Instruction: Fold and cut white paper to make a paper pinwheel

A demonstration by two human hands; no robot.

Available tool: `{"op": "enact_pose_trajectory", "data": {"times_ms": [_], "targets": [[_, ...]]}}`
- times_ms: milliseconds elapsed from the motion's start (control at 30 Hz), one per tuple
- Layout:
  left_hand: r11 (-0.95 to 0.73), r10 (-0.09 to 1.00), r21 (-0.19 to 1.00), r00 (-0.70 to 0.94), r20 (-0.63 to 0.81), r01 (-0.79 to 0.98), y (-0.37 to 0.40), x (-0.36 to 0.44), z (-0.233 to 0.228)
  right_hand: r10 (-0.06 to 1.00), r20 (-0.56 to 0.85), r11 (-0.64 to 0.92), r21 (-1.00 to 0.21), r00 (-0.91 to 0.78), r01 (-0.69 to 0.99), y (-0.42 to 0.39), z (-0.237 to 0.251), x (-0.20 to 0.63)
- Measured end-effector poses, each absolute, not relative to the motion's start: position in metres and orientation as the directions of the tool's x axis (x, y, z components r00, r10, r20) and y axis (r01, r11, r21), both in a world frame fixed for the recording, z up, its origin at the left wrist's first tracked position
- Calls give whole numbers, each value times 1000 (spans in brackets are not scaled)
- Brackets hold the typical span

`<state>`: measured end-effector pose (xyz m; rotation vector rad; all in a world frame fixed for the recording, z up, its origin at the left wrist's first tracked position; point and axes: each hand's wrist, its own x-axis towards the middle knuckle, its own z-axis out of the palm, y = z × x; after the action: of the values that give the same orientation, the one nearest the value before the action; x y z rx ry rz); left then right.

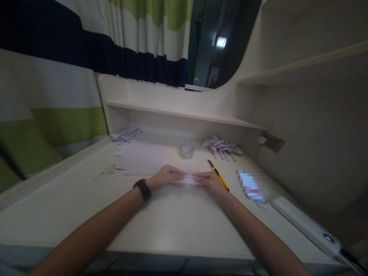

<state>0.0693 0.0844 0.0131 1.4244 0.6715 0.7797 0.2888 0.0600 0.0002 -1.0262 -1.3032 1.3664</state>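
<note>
Across a corner nook, a curtain (149,34) in white, green and navy hangs along the back and left, above a pale worktop (161,230) seen from the wearer's head. A long shelf (178,112) runs along the back of the worktop. On the right, a slim white bar-shaped device (304,224) lies slantwise near the wall.

White sheets of paper (143,159) lie flat left of centre, beyond the left hand (161,180). The left hand and the right hand (214,184) meet over the middle of the worktop. The fingers (176,177) of both are grasping a small white paper (188,179), one hand at each end; it is blurred, so its exact folds cannot be told.

At the back right, white paper pinwheels (220,146) on sticks lie bunched together. At the back left, a bundle of thin paper sticks (126,134) lies beside the sheets. A flat object (250,186), masked by pixel blocks, lies to the right. A yellow cutter (220,178) lies just beside the right hand, its blade end pointing away. A loose tangle of pale strands (107,171) lies near the sheets. A roll of clear tape (186,154) sits between sheets and pinwheels. A dark watch (143,189) circles the left wrist.
</note>
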Motion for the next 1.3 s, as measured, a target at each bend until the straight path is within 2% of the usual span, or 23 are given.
{"op": "enact_pose_trajectory", "data": {"times_ms": [333, 533, 833, 1033, 1300], "targets": [[-21, 814, 998, 578, 51, -59, 86, 68, 14, 981, 15, -7, -993, -192, -114, 64, -4, 291], [-56, 775, 995, 625, 95, -82, 81, 72, 15, 980, 43, 23, -995, -195, -100, 65, -8, 293], [-29, 807, 997, 587, 62, -64, 90, 72, 2, 965, 39, 14, -995, -260, -96, 64, -8, 291], [-9, 827, 999, 562, 27, -35, 86, 71, 8, 971, 71, 49, -994, -230, -99, 64, -9, 289], [-29, 792, 999, 610, 31, -12, 89, 73, -1, 981, 50, 27, -992, -189, -121, 63, -7, 287]]}}
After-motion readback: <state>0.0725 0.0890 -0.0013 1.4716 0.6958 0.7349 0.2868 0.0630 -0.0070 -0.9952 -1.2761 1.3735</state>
